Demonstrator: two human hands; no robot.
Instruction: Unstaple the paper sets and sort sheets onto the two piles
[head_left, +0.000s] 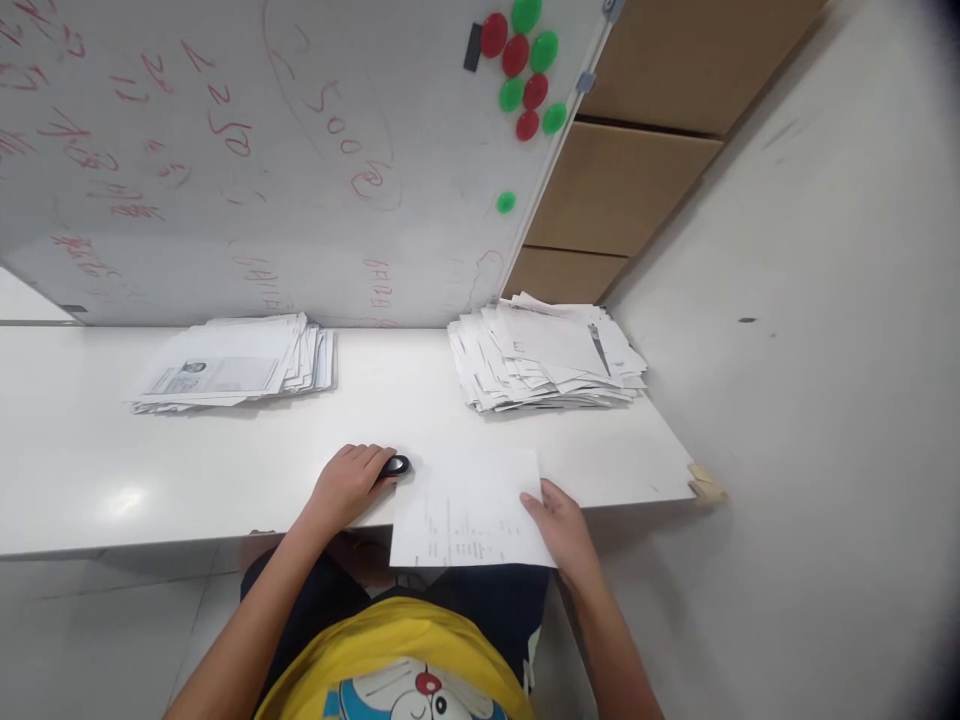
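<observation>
In my right hand [559, 525] is a printed sheet of paper [472, 505], pinched at its right edge between thumb and fingers. The sheet reaches over the table's front edge, above my lap. My left hand [352, 485] is closed around a small black object with a rounded end and a pale oval top [395, 466]. Most of it is hidden under my fingers, so its kind is unclear; it lies at the sheet's upper left side, on the tabletop.
A paper stack [240, 360] lies at the left back of the white table [390, 390], and a looser, taller pile [551, 355] at the right back. Behind stands a whiteboard [300, 200] with red and green magnets. Cardboard boxes [637, 185] and a wall [810, 350] border the right.
</observation>
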